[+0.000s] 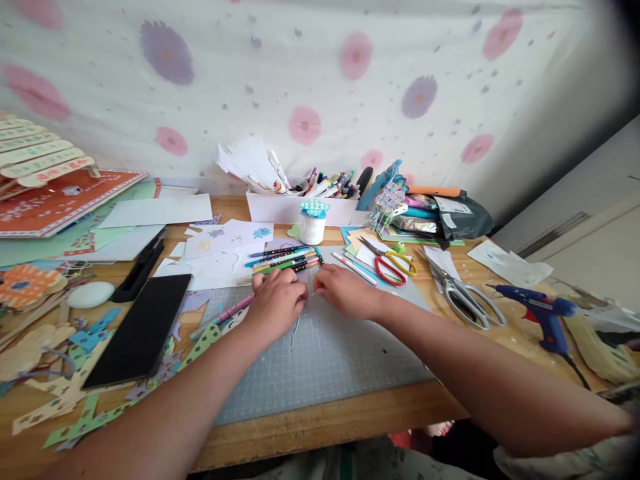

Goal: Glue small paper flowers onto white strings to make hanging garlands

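My left hand (277,298) is curled over the grey cutting mat (340,360), fingers bent down and closed. A thin pale stick (295,329) shows just below its fingertips; I cannot tell if the hand grips it. Close beside it, my right hand (345,288) is closed, its fingertips turned inward and hidden. The dark end of a marker (319,256) shows right behind that hand. Several coloured markers (283,257) lie in a bunch beyond the left hand. A white jar (313,227) with a blue-green patterned top stands behind them.
Yellow-and-red scissors (393,261), large grey-handled scissors (463,293) and a blue glue gun (545,313) lie to the right. On the left are a black phone (143,330) and paper scraps (65,400). A white box (260,208) of pens stands at the back.
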### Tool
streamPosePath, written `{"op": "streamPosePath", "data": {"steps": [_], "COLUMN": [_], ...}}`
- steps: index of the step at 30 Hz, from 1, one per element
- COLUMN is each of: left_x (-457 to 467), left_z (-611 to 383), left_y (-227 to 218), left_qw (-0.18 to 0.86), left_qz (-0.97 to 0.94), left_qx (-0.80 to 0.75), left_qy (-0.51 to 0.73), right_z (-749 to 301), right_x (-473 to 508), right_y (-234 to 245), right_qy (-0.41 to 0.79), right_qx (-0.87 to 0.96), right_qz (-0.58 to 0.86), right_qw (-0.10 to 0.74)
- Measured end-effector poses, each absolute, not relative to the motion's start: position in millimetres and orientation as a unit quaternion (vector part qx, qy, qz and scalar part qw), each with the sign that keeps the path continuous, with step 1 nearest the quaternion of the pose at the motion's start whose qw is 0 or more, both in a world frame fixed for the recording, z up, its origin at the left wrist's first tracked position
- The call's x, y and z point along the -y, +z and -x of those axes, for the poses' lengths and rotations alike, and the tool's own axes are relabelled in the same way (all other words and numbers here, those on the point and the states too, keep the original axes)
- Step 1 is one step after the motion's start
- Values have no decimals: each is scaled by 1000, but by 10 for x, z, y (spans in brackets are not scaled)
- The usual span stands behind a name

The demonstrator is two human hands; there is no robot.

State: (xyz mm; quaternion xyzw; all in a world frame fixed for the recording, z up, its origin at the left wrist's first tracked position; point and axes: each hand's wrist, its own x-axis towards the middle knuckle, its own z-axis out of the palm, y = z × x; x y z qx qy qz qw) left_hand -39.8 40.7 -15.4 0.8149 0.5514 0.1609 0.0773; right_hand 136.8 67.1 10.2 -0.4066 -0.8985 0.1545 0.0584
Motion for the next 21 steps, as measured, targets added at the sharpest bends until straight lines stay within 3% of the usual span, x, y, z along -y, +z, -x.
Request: {"op": "streamPosePath", "data": {"steps": [7,16,21], "left_x": [-289,-212,-193], "left_z": [242,-4,-1], "left_y": [36,-55,-101], "left_qw": [182,67,22], "left_qz": [-849,-900,-898], "left_qx": [-470,-421,-436], "left_qy": [159,95,56], "right_z": [-1940,-2459,-3238], "right_x": [-545,-368,-62], "right_y": [348,244,481], "right_qy": [280,185,110], "right_qx": [882,895,838], "right_qz": [376,393,492], "right_qw": [51,105,210]}}
